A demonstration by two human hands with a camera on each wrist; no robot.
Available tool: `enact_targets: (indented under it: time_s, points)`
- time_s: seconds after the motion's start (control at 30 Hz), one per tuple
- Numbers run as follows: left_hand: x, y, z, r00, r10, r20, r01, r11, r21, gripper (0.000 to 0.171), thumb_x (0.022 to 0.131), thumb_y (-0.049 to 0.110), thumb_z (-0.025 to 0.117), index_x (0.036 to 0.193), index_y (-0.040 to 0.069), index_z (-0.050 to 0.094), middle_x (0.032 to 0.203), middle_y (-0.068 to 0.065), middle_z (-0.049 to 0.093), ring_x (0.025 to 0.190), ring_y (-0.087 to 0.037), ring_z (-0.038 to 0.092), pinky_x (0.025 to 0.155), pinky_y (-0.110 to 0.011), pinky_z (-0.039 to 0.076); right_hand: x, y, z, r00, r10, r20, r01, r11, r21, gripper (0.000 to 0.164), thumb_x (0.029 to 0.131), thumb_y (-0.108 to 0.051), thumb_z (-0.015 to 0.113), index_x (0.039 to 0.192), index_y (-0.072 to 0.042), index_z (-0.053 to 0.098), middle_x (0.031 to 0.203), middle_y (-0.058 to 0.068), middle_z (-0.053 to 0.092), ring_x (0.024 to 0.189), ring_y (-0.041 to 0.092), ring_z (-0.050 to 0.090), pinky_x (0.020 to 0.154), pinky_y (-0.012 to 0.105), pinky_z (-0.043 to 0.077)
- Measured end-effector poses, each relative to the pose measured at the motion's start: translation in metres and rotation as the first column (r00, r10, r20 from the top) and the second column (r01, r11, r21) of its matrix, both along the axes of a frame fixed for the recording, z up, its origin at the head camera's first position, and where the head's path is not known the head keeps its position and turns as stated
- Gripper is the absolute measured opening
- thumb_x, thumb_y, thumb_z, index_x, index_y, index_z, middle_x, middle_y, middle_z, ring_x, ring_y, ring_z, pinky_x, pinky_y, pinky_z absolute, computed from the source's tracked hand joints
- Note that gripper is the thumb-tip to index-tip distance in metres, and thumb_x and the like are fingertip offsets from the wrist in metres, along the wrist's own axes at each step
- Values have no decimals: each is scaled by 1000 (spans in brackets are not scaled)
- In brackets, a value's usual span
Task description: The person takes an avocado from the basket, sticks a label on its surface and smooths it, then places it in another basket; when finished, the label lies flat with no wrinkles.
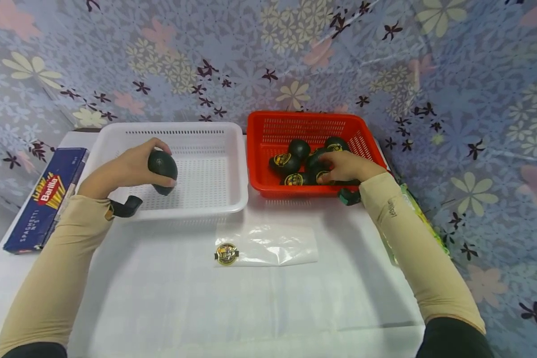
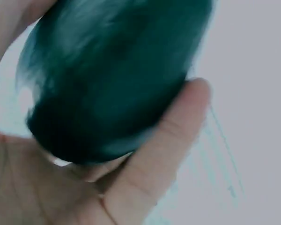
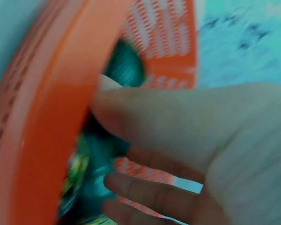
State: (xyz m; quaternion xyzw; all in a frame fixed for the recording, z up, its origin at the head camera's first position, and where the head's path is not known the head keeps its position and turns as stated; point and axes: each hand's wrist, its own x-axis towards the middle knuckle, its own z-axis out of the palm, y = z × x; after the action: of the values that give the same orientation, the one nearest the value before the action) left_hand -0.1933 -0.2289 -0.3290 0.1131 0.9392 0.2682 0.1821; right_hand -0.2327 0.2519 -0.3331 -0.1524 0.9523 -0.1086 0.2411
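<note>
In the head view my left hand grips a dark green avocado above the white basket. Up close, the left wrist view shows fingers and thumb around this avocado; its upper end is cut off by the frame. My right hand reaches over the front rim of the red basket, among several avocados with black and yellow labels. From the right wrist, the right hand's fingers look spread and fairly straight beside blurred avocados; contact is unclear.
A blue spaghetti box lies left of the white basket. In front of the baskets, a clear plastic bag with a round label lies flat on the white table. A green and yellow packet is partly hidden behind the right forearm.
</note>
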Motion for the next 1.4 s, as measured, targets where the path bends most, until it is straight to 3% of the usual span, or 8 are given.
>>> enact_targets:
  time_s: [0.17,0.3,0.5,0.67,0.8,1.03,1.27,1.4]
  points:
    - [26,9,14,998,56,-29,-54,996,71,82,80,50,81,142,17,40,134,-25,53,116,-43,58,93,-58,49,28,-22,12,982,89,-169,-109,987,-117,55,94,-28,71,142,-5,55,144,19,56,135,38,52,114,57,40]
    - [45,16,17,998,46,-43,-41,993,114,76,80,47,82,141,19,47,134,-22,55,116,-40,58,91,-55,50,59,-50,10,931,198,-307,-283,923,-260,35,91,-17,74,123,-4,68,118,13,72,107,29,67,98,46,53]
    - [71,23,14,994,-5,-108,30,973,227,66,79,38,85,135,21,54,131,-12,58,109,-30,59,88,-45,50,103,-98,-20,892,365,-266,-441,831,-338,21,92,-16,73,110,-7,73,96,3,73,85,16,65,80,32,57]
    - [90,31,6,983,-107,-149,146,949,281,58,77,33,88,128,25,61,123,0,62,104,-20,58,86,-37,51,114,-132,-57,884,422,-203,-467,830,-306,25,91,-20,74,113,-7,72,101,4,72,91,18,65,83,28,54]
    - [98,37,-5,965,-244,-94,261,916,304,47,81,34,84,123,28,64,111,8,68,97,-11,62,86,-31,50,117,-153,-78,893,422,-155,-450,837,-312,35,87,-22,78,118,-9,69,113,5,69,98,18,64,88,29,54]
    - [109,50,-38,879,-472,60,435,849,301,41,88,43,76,121,22,65,108,11,69,97,-4,60,86,-23,48,122,-174,-99,891,431,-141,-453,856,-248,47,80,-28,84,123,-17,66,116,-2,62,100,12,60,89,26,51]
    - [106,58,-67,887,-431,166,409,900,149,75,77,49,83,137,12,56,108,2,66,100,-12,59,90,-30,47,123,-181,-103,908,396,-135,-418,857,-301,45,74,-25,90,111,-14,67,108,1,60,94,13,59,85,24,50]
    - [105,60,-77,879,-421,222,403,907,125,88,74,48,84,146,11,49,113,-2,65,104,-15,58,94,-36,47,123,-183,-105,924,366,-112,-382,860,-337,44,72,-24,91,108,-13,68,106,2,59,91,14,57,83,24,48]
